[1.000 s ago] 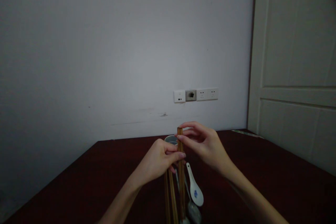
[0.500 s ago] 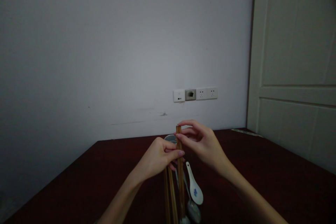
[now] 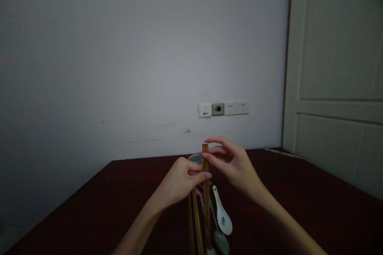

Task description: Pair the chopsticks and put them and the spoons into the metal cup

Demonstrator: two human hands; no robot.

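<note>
Left hand (image 3: 181, 182) and right hand (image 3: 235, 163) pinch a pair of wooden chopsticks (image 3: 206, 201) near the far ends, just left of a white porcelain spoon (image 3: 223, 218) at a dark-red table (image 3: 119, 195), seemingly aligning them, work that next calls for level ends.

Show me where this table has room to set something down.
It looks bare left of the left grip, out to the left edge of the table, and between the right grip and the flat strip near the door. The middle is crowded: chopsticks, white spoon, metal spoons, round container.
</note>
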